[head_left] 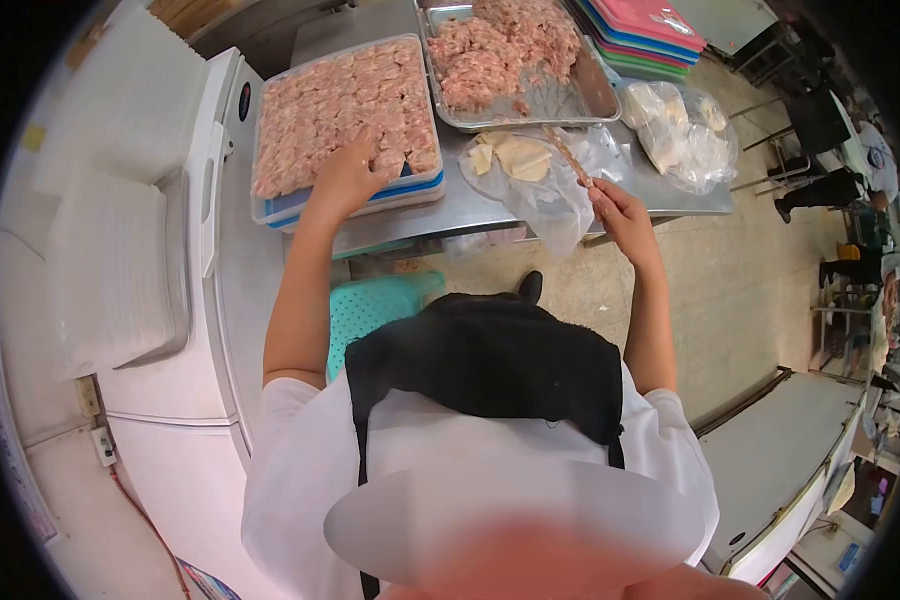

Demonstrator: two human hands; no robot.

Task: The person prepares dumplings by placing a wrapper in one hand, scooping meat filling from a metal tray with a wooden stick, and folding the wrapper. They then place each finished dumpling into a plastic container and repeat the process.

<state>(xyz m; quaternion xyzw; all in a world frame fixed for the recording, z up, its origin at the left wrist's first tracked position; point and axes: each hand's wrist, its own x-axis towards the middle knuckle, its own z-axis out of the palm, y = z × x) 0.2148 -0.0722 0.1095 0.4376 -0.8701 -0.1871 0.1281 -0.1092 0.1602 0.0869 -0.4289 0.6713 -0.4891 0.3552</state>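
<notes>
From the right hand [615, 208], clamped on its near end, a stick [568, 156] is pointed forward-left, long axis slanted, thin and pink-smeared.

A white refrigerator [170, 420] stands near a perforated turquoise basket [365, 315] beneath the table's edge.

We're in a working food-preparation kitchen here: just ahead of the left hand [353, 172], a rectangular tray of pink minced-meat portions [345, 110]; beyond the right hand [622, 215], a deep silver metal pan of loose mince [510, 60], both on a stainless-steel table [450, 205], with a tall white refrigerator [170, 400] left of the left hand.
</notes>
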